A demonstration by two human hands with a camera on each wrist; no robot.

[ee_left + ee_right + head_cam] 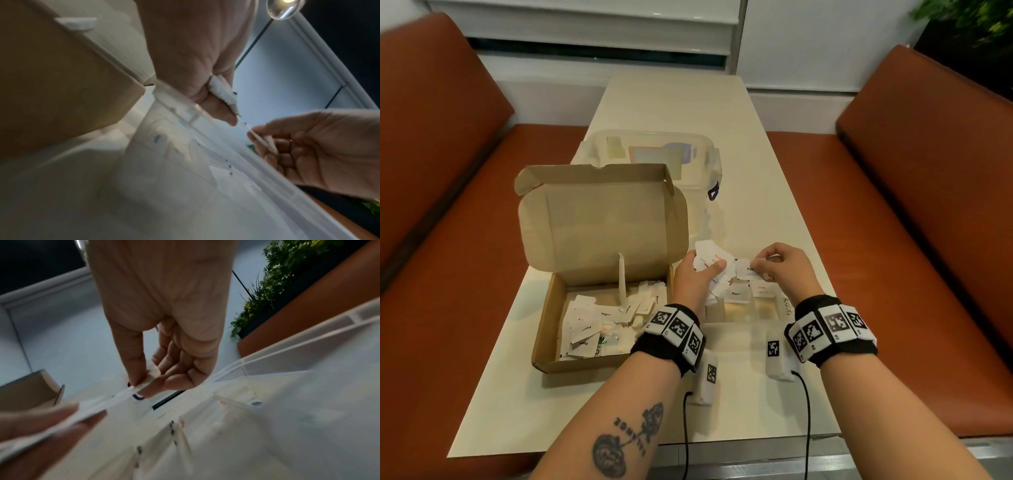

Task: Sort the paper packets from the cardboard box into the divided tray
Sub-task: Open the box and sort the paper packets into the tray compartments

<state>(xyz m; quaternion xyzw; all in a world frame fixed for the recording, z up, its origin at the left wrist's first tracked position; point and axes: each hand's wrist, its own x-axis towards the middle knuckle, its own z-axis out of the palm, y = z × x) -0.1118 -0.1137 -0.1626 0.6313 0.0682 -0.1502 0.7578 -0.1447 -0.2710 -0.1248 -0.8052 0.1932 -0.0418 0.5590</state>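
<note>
An open cardboard box (pixel 551 329) on the cream table holds several white paper packets (pixel 585 325). Right of it stands a clear divided tray (pixel 786 308) with a few packets (pixel 736 294) in its far cells. My left hand (pixel 698 274) hovers over the tray's left part and grips a bunch of white packets (pixel 710 255), also the bunch (pixel 223 91) in the left wrist view. My right hand (pixel 779 265) pinches one packet (pixel 743 269) between thumb and forefinger, next to the bunch; the same packet (pixel 131 394) shows edge-on in the right wrist view.
A clear lidded plastic bin (pixel 654 154) stands behind the box, whose lid (pixel 602 222) is raised upright. Orange bench seats (pixel 893 240) flank the table. Two white tagged blocks (pixel 777 356) with black cables lie near the front edge.
</note>
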